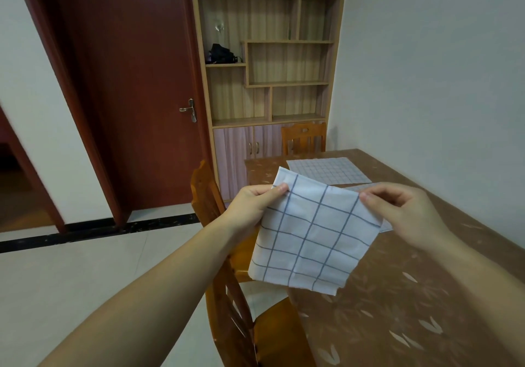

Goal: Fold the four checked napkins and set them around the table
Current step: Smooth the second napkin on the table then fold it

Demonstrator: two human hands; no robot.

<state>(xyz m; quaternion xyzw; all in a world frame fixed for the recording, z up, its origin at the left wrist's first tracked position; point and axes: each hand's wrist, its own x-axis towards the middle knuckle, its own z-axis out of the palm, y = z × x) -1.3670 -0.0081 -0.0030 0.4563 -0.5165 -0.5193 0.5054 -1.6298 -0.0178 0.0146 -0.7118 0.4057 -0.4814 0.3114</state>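
Observation:
A white napkin with blue checks [309,236] hangs folded in the air over the table's left edge. My left hand [252,206] pinches its upper left corner and my right hand [403,213] pinches its upper right corner. A second checked napkin [326,171] lies spread flat at the far end of the brown patterned table [397,295]. Part of a third napkin [356,187] shows on the table behind the held one, mostly hidden by it and my right hand.
A wooden chair [227,295] stands at the table's left side below my left arm, and another chair [304,137] at the far end. A shelf cabinet [267,53] and a red door [136,82] stand behind. A white wall runs along the table's right side.

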